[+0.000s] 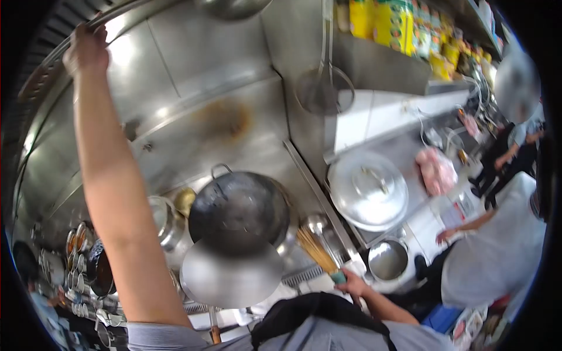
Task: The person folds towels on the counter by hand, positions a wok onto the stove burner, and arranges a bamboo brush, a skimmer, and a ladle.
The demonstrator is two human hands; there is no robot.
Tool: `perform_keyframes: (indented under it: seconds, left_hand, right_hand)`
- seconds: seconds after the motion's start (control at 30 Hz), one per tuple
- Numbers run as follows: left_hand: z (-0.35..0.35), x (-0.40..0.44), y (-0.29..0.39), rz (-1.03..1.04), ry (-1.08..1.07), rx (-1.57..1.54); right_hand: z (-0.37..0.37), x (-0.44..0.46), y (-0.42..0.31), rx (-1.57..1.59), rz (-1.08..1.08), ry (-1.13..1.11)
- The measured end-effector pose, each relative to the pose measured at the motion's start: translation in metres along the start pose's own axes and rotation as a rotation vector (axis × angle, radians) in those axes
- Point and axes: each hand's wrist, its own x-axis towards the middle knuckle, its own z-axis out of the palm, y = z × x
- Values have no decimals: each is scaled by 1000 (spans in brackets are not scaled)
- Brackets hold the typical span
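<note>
My left arm reaches up to the top left, where my left hand (88, 51) is closed around a metal rail (120, 10) along the hood edge. Low on the right, my right hand (353, 284) grips a bamboo wok brush (316, 250) by its green-wrapped end. The brush's bristles splay up and left, beside a metal ladle (317, 223). A dark wok (237, 202) sits on the stove left of the brush, and only a dark, shiny inner surface shows in it. A blurred pale oval covers the near side of the wok.
A large lidded pot (370, 196) stands right of the stove, with a smaller metal pot (387, 261) below it. A wire strainer (324, 90) hangs on the wall. Seasoning bowls (76, 248) line the left. A person in a light shirt (492, 245) stands at right.
</note>
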Motion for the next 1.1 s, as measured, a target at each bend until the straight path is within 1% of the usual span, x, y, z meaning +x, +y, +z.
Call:
perform_keyframes:
  seconds: [0.03, 0.07, 0.1, 0.13, 0.17, 0.23, 0.3, 0.33, 0.37, 0.4, 0.47, 0.53, 0.57, 0.6, 0.67, 0.7, 0.77, 0.8, 0.87, 0.9, 0.93, 0.97, 1.0, 1.03, 1.07, 1.1]
  left_hand:
    - [-20, -20, 1, -11, -57, 77]
    - [-41, -33, -2, -11, -113, 154]
    - [-60, -48, -4, -67, -184, 246]
    - [-74, -75, 1, -91, -283, 312]
    - [-86, -97, 1, -84, -314, 439]
    - [-106, -144, 13, -68, -443, 677]
    - [-128, -172, 24, -119, -489, 904]
    - [-144, -178, 25, -146, -542, 898]
    - [-164, -178, 25, -169, -593, 891]
    - [-184, -175, 26, -179, -627, 915]
    - [-197, -183, 37, -176, -571, 987]
    - [-224, -184, 45, -219, -628, 979]
    - [-234, -184, 52, -241, -675, 979]
    - [-245, -187, 58, -243, -675, 990]
    - [-267, -199, 72, -279, -681, 939]
    - [-277, -203, 80, -288, -678, 952]
    - [-298, -215, 92, -233, -553, 965]
    - [-308, -218, 99, -262, -562, 978]
    - [-325, -214, 116, -262, -572, 860]
    - [-326, -218, 122, -267, -565, 880]
    - [-328, -225, 127, -231, -545, 871]
    - [-329, -230, 132, -190, -521, 869]
    - [-335, -233, 138, -218, -485, 874]
    - [-343, -231, 142, -222, -529, 896]
    - [-331, -242, 141, -228, -462, 917]
    - [-318, -252, 140, -270, -408, 896]
  right_hand:
    - [3, -5, -9, -2, -16, 40]
    - [3, -11, -23, -144, -12, 79]
    - [5, -14, -30, -118, 9, 81]
    - [5, -8, -14, -77, 10, 74]
    - [8, -12, -18, -88, 19, 68]
    - [7, -13, -28, -103, 47, 59]
    - [10, -15, -27, -131, 74, 87]
    - [9, -6, 1, -197, -25, 120]
    - [9, -6, 3, -223, -11, 112]
    - [9, -15, -21, -226, 148, 79]
    - [7, -10, -8, -247, 208, 39]
    - [11, -6, 4, -314, 163, 57]
    - [15, -5, 6, -326, 189, 67]
    - [19, -5, 6, -325, 189, 56]
    - [26, -2, 5, -372, 212, 108]
    - [27, 0, 7, -365, 181, 117]
    - [23, 3, 13, -333, 156, 122]
    - [20, 7, 16, -311, 158, 113]
    - [13, 6, -30, -414, 262, 80]
    - [12, 14, -27, -391, 204, 94]
    - [12, 19, -26, -439, 193, 115]
    - [15, 25, -32, -414, 220, 122]
    - [20, 31, -36, -395, 241, 118]
    - [25, 43, -23, -375, 245, 129]
    - [30, 54, -8, -447, 209, 178]
    - [28, 73, 26, -590, 166, 178]
